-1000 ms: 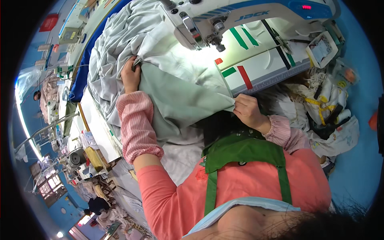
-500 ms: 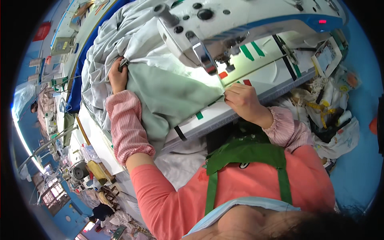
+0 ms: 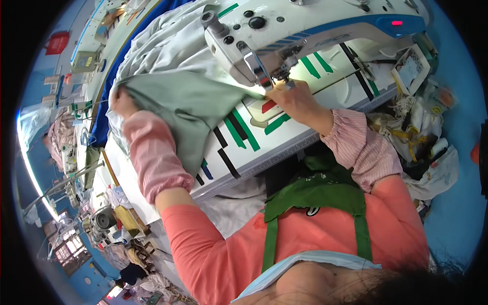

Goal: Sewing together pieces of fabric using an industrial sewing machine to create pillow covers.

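Note:
A pale green cloth [image 3: 195,104] is stretched between my two hands across the sewing machine's bed. My left hand [image 3: 123,105] is closed on its far left edge, slightly blurred, with the fingertips partly hidden in the folds. Right under the head of the white and blue sewing machine [image 3: 320,31], my right hand [image 3: 294,100] pinches the cloth's narrow right corner beside the presser foot [image 3: 285,81]. The needle itself is too small to make out.
Heaped whitish fabric [image 3: 162,43] lies behind my left hand. Green and black tape strips [image 3: 236,129] mark the white table, and a ruler strip [image 3: 284,151] runs along its front edge. At the right are a white box [image 3: 410,71] and a pile of thread spools [image 3: 419,119].
My left hand has moved left with the cloth's edge. My right hand has gone up and left, under the machine head. The cloth has shifted away from the table's front edge, uncovering tape strips.

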`<state>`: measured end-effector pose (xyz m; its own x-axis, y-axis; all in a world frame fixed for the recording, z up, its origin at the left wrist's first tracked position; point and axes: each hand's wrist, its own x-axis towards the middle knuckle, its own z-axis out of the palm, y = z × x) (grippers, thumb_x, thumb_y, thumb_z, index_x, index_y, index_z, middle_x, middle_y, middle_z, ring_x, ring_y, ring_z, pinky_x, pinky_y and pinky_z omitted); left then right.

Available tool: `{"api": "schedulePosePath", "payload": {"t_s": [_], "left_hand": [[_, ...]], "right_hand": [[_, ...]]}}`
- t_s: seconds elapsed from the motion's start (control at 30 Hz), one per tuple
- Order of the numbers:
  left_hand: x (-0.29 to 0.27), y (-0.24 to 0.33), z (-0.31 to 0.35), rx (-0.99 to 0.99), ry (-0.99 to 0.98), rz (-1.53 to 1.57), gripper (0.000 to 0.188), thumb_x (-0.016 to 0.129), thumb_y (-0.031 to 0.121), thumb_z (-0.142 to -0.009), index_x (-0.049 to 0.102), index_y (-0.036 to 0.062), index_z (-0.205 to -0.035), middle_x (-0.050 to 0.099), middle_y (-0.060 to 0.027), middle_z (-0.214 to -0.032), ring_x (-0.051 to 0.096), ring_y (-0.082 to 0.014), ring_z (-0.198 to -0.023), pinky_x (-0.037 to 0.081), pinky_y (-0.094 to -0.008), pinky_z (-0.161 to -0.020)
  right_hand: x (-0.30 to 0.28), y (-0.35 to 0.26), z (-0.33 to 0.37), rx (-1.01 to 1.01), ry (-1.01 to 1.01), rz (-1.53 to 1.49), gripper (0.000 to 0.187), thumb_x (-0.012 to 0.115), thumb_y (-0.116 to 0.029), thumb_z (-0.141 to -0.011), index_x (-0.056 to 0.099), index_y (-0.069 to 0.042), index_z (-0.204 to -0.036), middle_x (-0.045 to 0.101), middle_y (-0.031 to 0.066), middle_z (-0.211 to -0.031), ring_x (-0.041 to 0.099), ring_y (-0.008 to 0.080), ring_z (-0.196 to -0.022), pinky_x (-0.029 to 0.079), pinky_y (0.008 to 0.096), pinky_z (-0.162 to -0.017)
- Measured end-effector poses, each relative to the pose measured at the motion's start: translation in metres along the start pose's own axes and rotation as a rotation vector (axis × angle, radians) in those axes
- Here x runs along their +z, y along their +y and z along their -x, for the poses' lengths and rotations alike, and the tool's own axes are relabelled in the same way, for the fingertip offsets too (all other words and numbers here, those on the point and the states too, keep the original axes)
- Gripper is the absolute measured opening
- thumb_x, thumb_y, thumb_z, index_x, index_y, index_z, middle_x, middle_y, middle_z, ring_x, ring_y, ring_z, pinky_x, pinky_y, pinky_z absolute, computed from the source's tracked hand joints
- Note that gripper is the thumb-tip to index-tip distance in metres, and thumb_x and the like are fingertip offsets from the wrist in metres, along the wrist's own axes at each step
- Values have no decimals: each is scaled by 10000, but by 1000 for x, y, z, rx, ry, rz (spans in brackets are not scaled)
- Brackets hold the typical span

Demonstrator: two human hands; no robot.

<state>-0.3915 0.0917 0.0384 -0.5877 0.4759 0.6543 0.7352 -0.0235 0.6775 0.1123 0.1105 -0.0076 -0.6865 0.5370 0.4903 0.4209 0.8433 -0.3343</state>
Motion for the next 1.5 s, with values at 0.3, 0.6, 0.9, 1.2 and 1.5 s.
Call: {"api": "schedulePosePath", "payload": {"t_s": [0.3,0.6,0.9,1.2,1.5], "left_hand": [[-281,340,191,568,-75,-33,161,651,134,-797,645,4,-891,594,-42,-766,556,-157,-592,456,-278,-521],[-213,432,396,900,-1129,370,289,668,46,-684,625,-64,-948,491,-43,-696,551,-157,-553,423,-278,-431],[-162,417,423,706,-1357,469,293,671,8,-656,619,-11,-944,514,-80,-726,556,-238,-555,440,-345,-469],[-49,289,389,302,-761,-49,271,657,-40,-678,654,43,-936,650,-109,-1051,648,-304,-771,524,-354,-658],[-16,263,347,325,-724,-88,258,661,-24,-678,669,57,-922,647,-87,-1149,668,-304,-852,543,-383,-690]], "right_hand": [[18,5,3,134,79,-102,38,627,-137,-773,646,-151,-803,657,47,-749,633,277,-784,504,386,-676],[-86,-88,147,-379,284,-146,369,680,-95,-761,630,-92,-1127,672,80,-1059,642,271,-887,539,370,-752],[-116,-133,251,-327,132,-436,174,669,-26,-667,671,-38,-840,673,69,-813,614,231,-672,494,321,-561],[-29,-92,245,139,-47,-490,155,731,-132,-737,626,-20,-758,612,125,-707,606,322,-685,478,396,-598],[-28,-77,190,173,-57,-461,179,732,-142,-738,602,-20,-746,599,116,-699,602,316,-679,468,403,-592]]}}
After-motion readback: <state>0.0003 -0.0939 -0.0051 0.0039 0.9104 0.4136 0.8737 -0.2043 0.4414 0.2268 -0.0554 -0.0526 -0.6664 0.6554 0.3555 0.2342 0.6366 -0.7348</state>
